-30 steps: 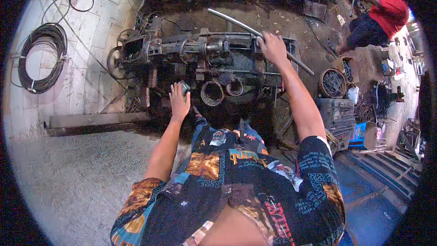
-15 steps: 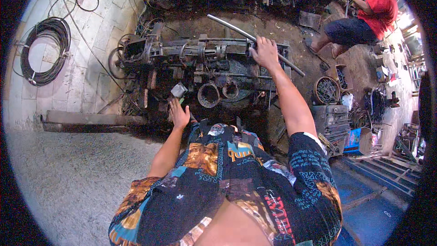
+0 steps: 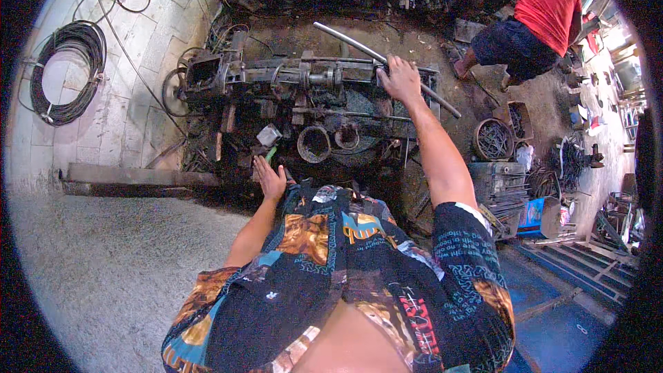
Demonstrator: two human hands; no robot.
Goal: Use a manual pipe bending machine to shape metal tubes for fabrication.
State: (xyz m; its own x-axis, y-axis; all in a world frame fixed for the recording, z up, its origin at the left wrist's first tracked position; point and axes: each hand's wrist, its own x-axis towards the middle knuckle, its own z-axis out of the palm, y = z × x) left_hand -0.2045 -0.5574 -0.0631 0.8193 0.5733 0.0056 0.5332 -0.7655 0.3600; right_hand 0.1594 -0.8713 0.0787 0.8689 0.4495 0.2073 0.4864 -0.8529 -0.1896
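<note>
A long grey metal bar [image 3: 352, 43] lies slantwise over the right half of a dark, greasy machine [image 3: 304, 77]. My right hand [image 3: 400, 77] is closed round it near its middle, at the machine's right end. Lower and to the left, my left hand [image 3: 270, 178] is held with its fingers stretched out and grips nothing. Just above its fingertips are a small green piece [image 3: 271, 153] and a pale box-like block [image 3: 268, 135]; whether the fingers touch the green piece I cannot tell. Right of them sit a large metal ring [image 3: 314, 159] and a smaller ring [image 3: 347, 135].
A coil of black cable [image 3: 43, 90] lies at the left on pale tiles. A long beam [image 3: 138, 181] borders the grey floor. On the right are a round tub [image 3: 493, 139] of metal pieces and a blue box [image 3: 532, 217]. A person in a red shirt [image 3: 545, 0] stands at the far right.
The person in red has shifted left and leaned further over, toward the far bench. Both my hands and the metal bar have stayed nearly where they were.
</note>
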